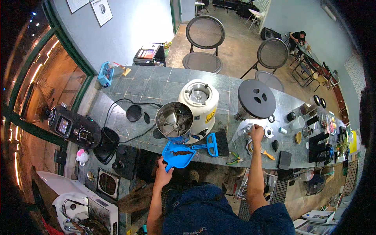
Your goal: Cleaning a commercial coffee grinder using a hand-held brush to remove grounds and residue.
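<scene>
My left hand (pixel 164 175) grips the handle of a blue dustpan (pixel 173 160) in front of the counter edge. Dark brown coffee grounds lie in the dustpan. Right behind it stands a coffee grinder (pixel 202 111) with a cream body, its top uncovered. A round steel bowl (pixel 176 117) with a spoked hub sits against the grinder's left side. On the counter to the right of the dustpan lies a black-bristled hand brush (pixel 218 144) with a blue handle. My right hand (pixel 257 133) has curled fingers beside a small clear piece (pixel 247 128); whether it holds that piece is unclear.
A hopper with a dark lid (pixel 257 98) stands right of the grinder. Pliers (pixel 236 158), an orange-handled brush (pixel 268 155) and a white ring (pixel 268 132) lie nearby. A power cable (pixel 129 100) loops on the left. A person (pixel 297 41) sits in the far background.
</scene>
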Demonstrator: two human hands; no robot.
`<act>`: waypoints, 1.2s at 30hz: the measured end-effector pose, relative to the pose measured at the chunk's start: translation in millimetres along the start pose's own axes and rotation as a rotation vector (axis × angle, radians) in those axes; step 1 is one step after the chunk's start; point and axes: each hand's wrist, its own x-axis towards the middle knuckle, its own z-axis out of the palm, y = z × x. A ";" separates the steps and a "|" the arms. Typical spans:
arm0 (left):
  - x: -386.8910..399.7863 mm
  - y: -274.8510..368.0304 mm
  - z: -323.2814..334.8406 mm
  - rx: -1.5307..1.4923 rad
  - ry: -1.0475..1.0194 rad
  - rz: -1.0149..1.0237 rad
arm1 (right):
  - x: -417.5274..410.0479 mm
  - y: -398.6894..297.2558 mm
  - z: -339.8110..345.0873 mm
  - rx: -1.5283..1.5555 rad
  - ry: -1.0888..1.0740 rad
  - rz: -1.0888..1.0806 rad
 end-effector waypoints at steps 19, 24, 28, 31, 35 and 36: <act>-4.4 4.7 -3.6 -0.013 0.011 -0.070 | -34.4 -100.0 58.7 -0.075 -0.481 -0.695; -1.9 -11.7 5.0 -0.013 0.052 0.003 | -41.4 -100.9 65.7 -0.139 -0.349 -0.679; -4.6 5.6 2.8 0.009 0.037 -0.039 | -41.6 -100.5 63.9 -0.202 -0.418 -0.591; -4.2 -6.3 3.9 0.008 0.055 -0.004 | -37.8 -102.2 61.4 -0.169 -0.415 -0.660; -2.1 -15.1 2.5 -0.033 0.041 -0.013 | -41.7 -102.3 61.8 -0.210 -0.458 -0.774; -1.3 -14.1 4.1 -0.050 0.033 -0.014 | -43.0 -93.6 64.8 -0.171 -0.435 -0.747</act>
